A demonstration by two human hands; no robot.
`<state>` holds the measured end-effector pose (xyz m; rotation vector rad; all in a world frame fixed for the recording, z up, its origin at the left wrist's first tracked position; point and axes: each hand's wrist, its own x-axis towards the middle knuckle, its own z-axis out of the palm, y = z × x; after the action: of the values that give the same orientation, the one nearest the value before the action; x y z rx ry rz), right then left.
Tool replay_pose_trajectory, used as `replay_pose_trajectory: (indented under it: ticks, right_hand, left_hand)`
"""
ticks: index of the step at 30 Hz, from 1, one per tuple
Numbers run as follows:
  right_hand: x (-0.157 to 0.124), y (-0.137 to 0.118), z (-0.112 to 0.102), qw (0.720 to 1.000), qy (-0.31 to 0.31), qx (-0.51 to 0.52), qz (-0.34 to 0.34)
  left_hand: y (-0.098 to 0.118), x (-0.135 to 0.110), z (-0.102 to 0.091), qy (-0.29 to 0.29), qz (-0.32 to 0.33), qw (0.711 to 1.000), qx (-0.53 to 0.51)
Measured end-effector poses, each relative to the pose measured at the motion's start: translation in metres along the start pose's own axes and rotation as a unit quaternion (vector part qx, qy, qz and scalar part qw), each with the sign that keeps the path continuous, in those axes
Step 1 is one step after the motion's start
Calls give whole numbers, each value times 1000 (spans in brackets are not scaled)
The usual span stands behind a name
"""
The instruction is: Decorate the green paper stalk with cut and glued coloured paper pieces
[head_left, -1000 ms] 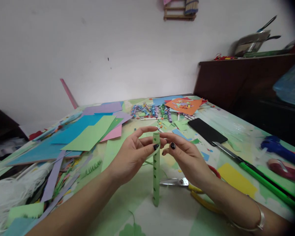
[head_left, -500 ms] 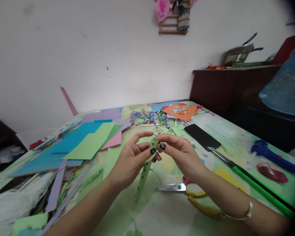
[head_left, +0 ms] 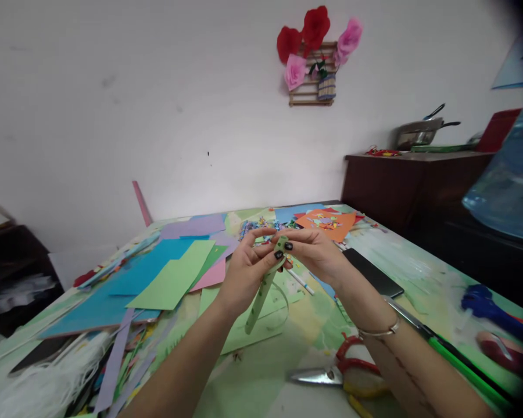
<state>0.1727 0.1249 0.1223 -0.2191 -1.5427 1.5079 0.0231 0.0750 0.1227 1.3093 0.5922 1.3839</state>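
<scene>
A light green paper strip [head_left: 260, 303] with darker green dots hangs slanting down toward me from between my hands. Its upper end curls into a small tube, which both hands pinch. My left hand [head_left: 244, 273] is closed on it, thumb in front. From the other side, the thumb and fingers of my right hand [head_left: 318, 252] close on the same rolled end. A thin pale loop of strip curves below the fingers. Behind the hands is a light green sheet [head_left: 226, 342] on the table. Scissors [head_left: 320, 376] with red and yellow handles lie below my right forearm.
Coloured paper sheets [head_left: 169, 284] lie at left, near white string [head_left: 56, 377] and scraps. A black phone [head_left: 372, 273], a green-handled cutter [head_left: 444, 342] and a blue glue gun [head_left: 492, 307] are at right. An orange sheet [head_left: 331, 223] with small bits lies at the back.
The view has tilted up, showing more of the wall and its paper flowers. Both hands still pinch the dotted strip, whose rolled end has turned slightly.
</scene>
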Motion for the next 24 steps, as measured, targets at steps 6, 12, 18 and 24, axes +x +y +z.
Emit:
replay_pose_trajectory:
  ticks: [6, 12, 18, 24]
  right_hand:
    - [6, 16, -21, 999, 5, -32, -2]
    - [11, 22, -18, 998, 10, -69, -4]
    - [11, 17, -15, 999, -16, -27, 14]
    - [9, 2, -11, 997, -15, -68, 28]
  left_hand:
    - [-12, 8, -9, 28, -45, 998, 17]
    - [-19, 12, -19, 71, -35, 997, 20]
    - [-12, 12, -16, 82, -35, 996, -18]
    - [-8, 12, -14, 70, -51, 995, -50]
